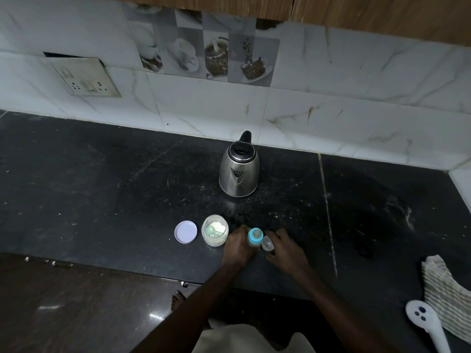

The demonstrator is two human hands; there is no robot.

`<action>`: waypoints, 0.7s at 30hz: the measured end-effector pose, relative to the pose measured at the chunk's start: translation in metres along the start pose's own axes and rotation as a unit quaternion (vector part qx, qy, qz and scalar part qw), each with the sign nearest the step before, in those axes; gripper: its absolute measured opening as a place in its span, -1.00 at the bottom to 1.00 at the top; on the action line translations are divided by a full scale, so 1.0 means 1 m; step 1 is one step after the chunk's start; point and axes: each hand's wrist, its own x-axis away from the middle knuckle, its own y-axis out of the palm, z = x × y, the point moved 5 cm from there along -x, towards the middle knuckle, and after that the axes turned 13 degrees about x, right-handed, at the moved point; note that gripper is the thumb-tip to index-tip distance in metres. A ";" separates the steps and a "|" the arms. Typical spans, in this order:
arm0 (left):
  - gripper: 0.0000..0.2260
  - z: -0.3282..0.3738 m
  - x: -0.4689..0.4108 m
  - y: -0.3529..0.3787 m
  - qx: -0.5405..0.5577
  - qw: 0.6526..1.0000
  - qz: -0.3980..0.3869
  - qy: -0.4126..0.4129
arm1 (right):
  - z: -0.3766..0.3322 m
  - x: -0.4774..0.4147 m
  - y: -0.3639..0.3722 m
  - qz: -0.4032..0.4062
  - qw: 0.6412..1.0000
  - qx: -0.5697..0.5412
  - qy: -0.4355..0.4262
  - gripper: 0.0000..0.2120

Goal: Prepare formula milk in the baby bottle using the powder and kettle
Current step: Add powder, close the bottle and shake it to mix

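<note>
Dark speckled counter (102, 189), marble-tile wall behind; kettle (239, 171) near wall; open powder jar (214, 230) beside its lid (185, 231); left hand (238, 247) wrapped round bottle (254, 238); right hand (284, 247) fingers closed on clear cap (267, 243); striped cloth (443, 296) right.

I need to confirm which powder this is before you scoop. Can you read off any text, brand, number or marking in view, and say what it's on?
No readable text anywhere in this view.
Powder jar: no label showing from above.
Jar lid: plain.
Baby bottle: any scale marks are hidden by the left hand.
Kettle: no legible marking.
Wall tiles: cup pictures only.
</note>
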 end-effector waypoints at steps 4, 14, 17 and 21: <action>-0.70 -0.001 0.000 0.001 0.004 1.000 0.009 0.009 | -0.008 -0.001 0.002 0.029 0.999 0.011 0.007 -0.41; -0.59 -0.004 0.000 0.000 0.001 1.000 -0.008 0.000 | 0.011 -0.002 -0.037 0.115 0.927 -0.331 0.136 -0.71; -0.56 -0.005 0.000 0.000 -0.002 1.000 -0.008 -0.001 | 0.008 -0.006 -0.050 0.141 0.901 -0.407 0.052 -0.42; -0.56 -0.004 0.000 0.000 -0.004 1.000 -0.005 -0.001 | -0.006 -0.007 -0.058 0.115 0.887 -0.447 -0.027 -0.47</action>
